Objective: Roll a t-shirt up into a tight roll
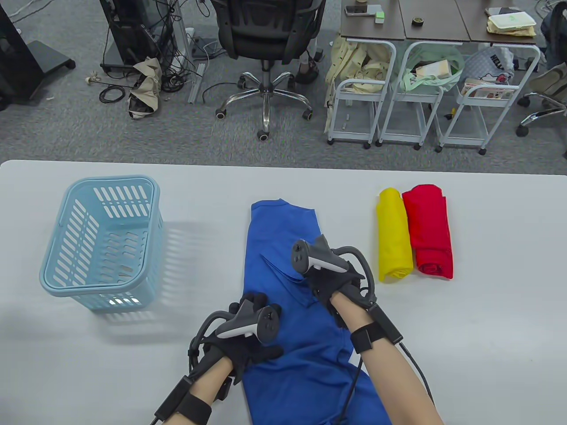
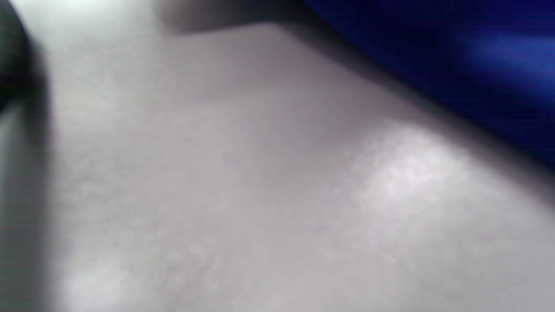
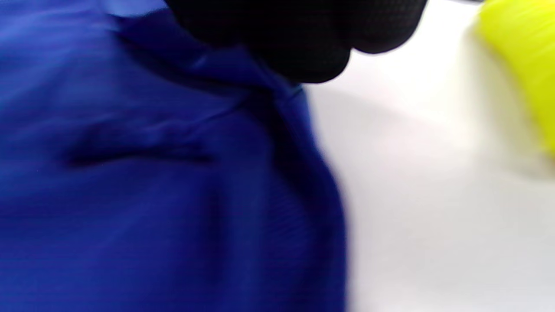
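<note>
Two rolled shirts, a yellow roll (image 1: 393, 234) and a red roll (image 1: 429, 231), lie touching side by side on the white table (image 1: 487, 310), to the right of my work. The blue t-shirt (image 1: 283, 248) is spread lengthwise in front of me, folded into a long strip that runs from the near edge toward the middle of the table. My right hand (image 1: 330, 276) sits on the strip's right edge, and the right wrist view shows its gloved fingers (image 3: 299, 47) bunching a fold of the blue cloth. My left hand (image 1: 248, 330) rests on the strip's left edge nearer me; whether its fingers grip the cloth or only press it, I cannot tell. A light blue basket (image 1: 104, 241) stands well apart on the left.
</note>
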